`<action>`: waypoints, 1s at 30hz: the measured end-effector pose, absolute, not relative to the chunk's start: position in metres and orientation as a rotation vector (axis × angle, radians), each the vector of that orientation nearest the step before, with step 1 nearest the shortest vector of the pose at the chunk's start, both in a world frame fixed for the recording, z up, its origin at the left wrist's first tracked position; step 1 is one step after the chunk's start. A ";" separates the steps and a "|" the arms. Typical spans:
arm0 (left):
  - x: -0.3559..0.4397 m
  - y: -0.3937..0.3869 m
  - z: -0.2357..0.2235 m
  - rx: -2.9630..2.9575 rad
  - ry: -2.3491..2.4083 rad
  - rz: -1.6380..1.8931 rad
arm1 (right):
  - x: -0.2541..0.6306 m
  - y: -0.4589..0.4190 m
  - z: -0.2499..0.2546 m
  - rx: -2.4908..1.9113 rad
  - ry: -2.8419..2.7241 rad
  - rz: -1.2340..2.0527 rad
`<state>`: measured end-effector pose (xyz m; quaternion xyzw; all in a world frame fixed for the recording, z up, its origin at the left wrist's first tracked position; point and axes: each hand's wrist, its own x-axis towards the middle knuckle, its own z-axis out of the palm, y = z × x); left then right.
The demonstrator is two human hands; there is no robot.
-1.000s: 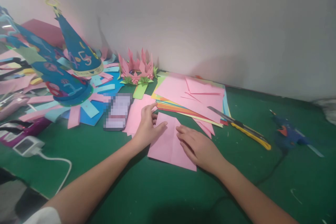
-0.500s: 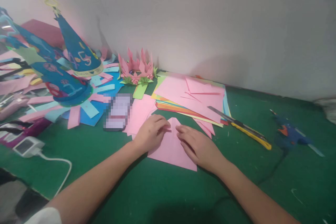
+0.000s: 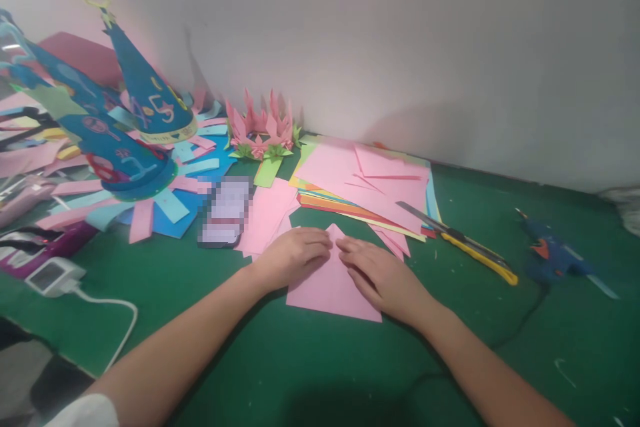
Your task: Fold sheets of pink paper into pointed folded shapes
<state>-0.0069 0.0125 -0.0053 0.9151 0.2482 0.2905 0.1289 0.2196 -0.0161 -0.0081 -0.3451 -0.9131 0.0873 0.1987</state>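
Note:
A pink sheet of paper [image 3: 333, 297] lies on the table, its top folded to a point, its lower edge toward me. My left hand [image 3: 295, 255] rests over its left side, fingers stretched out and pressed down near the tip. From the other side, my right hand [image 3: 377, 273] lies on the right slope, fingertips close to the left ones and fingers slightly apart. Both palms hide parts of the sheet's sloping edges. Neither hand is wrapped round anything.
Behind the sheet is a stack of coloured paper [image 3: 350, 180] with a utility knife [image 3: 477, 255] at its right. A blue glue gun [image 3: 557, 257] lies farther right. To the left are a phone [image 3: 227, 210], a pink paper crown [image 3: 263, 133] and blue cone hats [image 3: 145, 90].
The pink sheet has shifted slightly right and turned a little. Its top now shows a sharper point. My left fingers have straightened and moved right, lying flatter on the paper.

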 end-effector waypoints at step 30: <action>-0.009 0.014 -0.005 2.636 0.697 0.680 | 0.221 -0.016 -0.009 -0.949 -2.644 0.207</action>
